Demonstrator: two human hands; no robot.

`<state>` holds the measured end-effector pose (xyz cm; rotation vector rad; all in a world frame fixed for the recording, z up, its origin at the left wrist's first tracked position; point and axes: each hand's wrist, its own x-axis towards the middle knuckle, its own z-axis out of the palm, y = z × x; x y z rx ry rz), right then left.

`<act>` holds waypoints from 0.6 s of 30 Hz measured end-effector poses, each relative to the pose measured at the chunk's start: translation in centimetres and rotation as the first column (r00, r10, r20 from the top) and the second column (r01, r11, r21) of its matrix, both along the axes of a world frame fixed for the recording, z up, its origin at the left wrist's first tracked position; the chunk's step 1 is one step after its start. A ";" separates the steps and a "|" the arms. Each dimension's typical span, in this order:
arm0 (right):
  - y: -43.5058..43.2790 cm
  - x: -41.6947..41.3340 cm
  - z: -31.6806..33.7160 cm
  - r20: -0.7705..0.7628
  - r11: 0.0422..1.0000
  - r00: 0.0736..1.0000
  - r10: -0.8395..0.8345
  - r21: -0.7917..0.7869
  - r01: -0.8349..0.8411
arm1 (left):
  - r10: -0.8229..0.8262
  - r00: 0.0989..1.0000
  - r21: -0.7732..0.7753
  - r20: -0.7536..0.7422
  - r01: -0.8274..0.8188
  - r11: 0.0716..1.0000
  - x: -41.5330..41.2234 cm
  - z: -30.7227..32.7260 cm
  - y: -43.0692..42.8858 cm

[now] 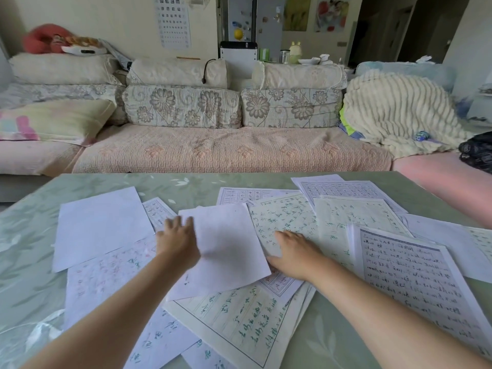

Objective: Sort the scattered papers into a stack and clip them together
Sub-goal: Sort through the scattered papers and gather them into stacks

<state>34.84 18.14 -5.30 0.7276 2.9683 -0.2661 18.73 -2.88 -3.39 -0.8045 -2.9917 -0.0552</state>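
Several sheets of paper lie scattered and overlapping across the table (32, 262). A blank white sheet (226, 249) sits tilted in the middle, on top of handwritten practice sheets (239, 320). My left hand (177, 239) lies at that sheet's left edge, fingers stretched forward; whether they grip the edge I cannot tell. My right hand (295, 253) rests flat at the sheet's right edge, on a sheet with green writing (287, 217). Another blank sheet (101, 225) lies at the left. A densely written page (415, 283) lies at the right. No clip is visible.
A sofa (229, 153) with floral cushions stands just beyond the table's far edge. A cream blanket (399, 110) is heaped on its right end. The green patterned table surface shows bare at the far left and near the front right.
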 end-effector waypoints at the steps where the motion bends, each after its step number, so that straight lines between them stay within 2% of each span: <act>1: 0.0 -0.1 -0.1 -0.014 0.999 1.000 0.015 0.046 -0.015 | -0.144 0.989 0.059 0.015 0.143 0.988 0.2 0.0 0.6; 3: -0.3 0.0 0.1 -0.024 0.984 0.998 0.062 0.169 -0.057 | -0.390 0.913 0.172 0.116 0.368 0.914 1.1 0.1 1.8; 4: -0.5 0.0 0.3 -0.030 0.972 0.996 0.089 0.219 -0.081 | -0.452 0.873 0.187 0.182 0.420 0.888 1.5 0.1 2.3; 7: -0.9 0.0 0.6 -0.069 0.957 0.989 0.130 0.270 -0.107 | -0.458 0.822 0.091 0.339 0.456 0.886 1.4 -0.9 2.6; 9: -0.9 -0.1 0.6 -0.119 0.961 0.991 0.068 0.275 -0.033 | -0.434 0.826 0.028 0.360 0.455 0.890 1.0 -1.5 2.2; 11: -0.7 -0.2 1.0 -0.247 0.975 0.969 -0.030 0.207 0.083 | -0.426 0.838 0.071 0.341 0.429 0.900 0.8 -1.4 1.7; 13: -0.7 -0.2 1.6 -0.394 0.976 0.912 -0.115 0.127 0.178 | -0.442 0.853 0.181 0.277 0.405 0.896 0.9 -0.8 1.5; 15: -0.8 -0.1 2.2 -0.523 0.978 0.845 -0.107 0.098 0.185 | -0.482 0.869 0.332 0.113 0.424 0.843 1.2 0.1 1.6; 17: -1.2 -0.1 2.6 -0.621 0.992 0.784 -0.006 0.095 0.084 | -0.513 0.847 0.414 -0.137 0.519 0.748 1.4 1.1 1.9; 18: -1.6 0.0 2.7 -0.643 0.994 0.763 0.066 0.110 0.006 | -0.520 0.819 0.401 -0.244 0.573 0.715 1.5 1.5 2.2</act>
